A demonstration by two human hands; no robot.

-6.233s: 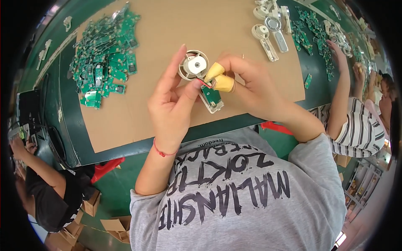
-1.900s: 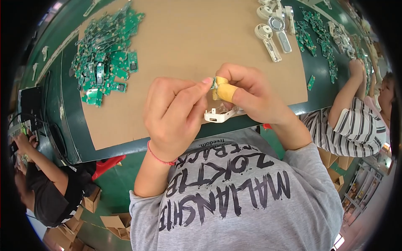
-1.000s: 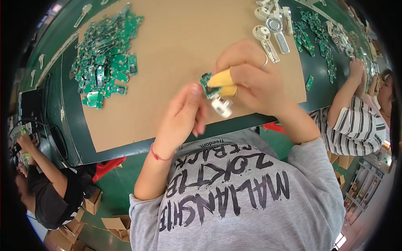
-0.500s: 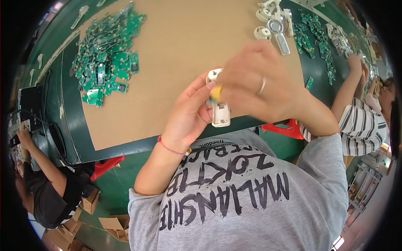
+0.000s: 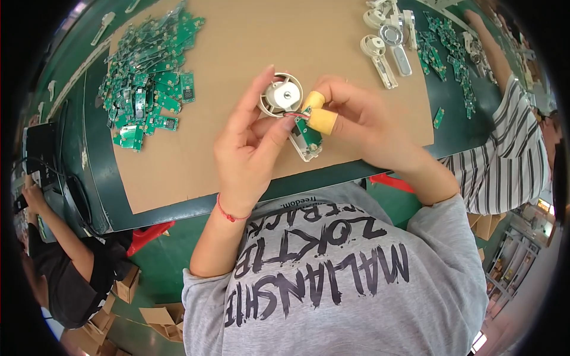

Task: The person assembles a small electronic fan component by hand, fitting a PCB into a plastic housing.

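Observation:
My left hand (image 5: 242, 148) is wrapped round a white handheld fan housing (image 5: 284, 95), its round ringed head pointing away from me and its open handle tilted toward me. Yellow finger covers sit on the thumb and a finger of my right hand (image 5: 365, 124). Those two fingertips pinch the upper end of a green circuit board (image 5: 310, 137), which lies at a slant over the handle. Thin red and dark wires (image 5: 294, 114) run between the fan head and the board, beside my left thumb. Whether the board is seated in the handle I cannot tell.
A heap of green circuit boards (image 5: 148, 77) covers the left of the brown cardboard sheet (image 5: 255, 35). White fan parts (image 5: 380, 59) lie at the far right, with more boards (image 5: 454, 59) beyond. Co-workers sit at both sides; one's striped sleeve (image 5: 519, 130) is at the right.
My right hand, blurred before, has come down to pinch the board. My left hand has turned the fan, so its round head now shows. The right co-worker's arm has reached farther away.

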